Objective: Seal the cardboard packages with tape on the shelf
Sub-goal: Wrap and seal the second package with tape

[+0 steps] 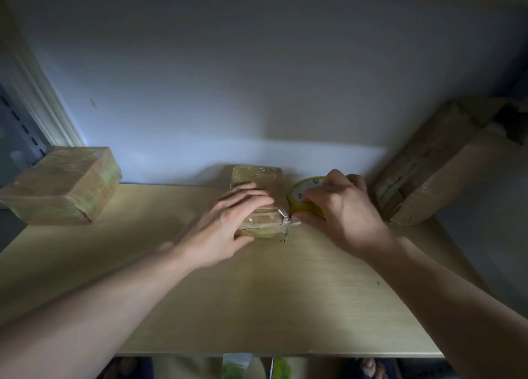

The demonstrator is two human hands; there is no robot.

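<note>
Straight fingers [251, 197] of the left hand [225, 224] press flat on the small brown cardboard package [258, 175] at 12 o'clock on the pale wooden shelf [257, 307]. At its 3 o'clock, the right hand [340, 210] curls around the yellow round tape roll [300, 195].

I see a light wooden shelf [285, 298] against a pale wall. Three brown boxes sit on it. The left box [64, 185] is near the left end. The middle box [258, 195] is at the back. The long box [437, 164] is on the right, tilted. A yellow tape roll [303, 197] stands just beside the middle box.
</note>
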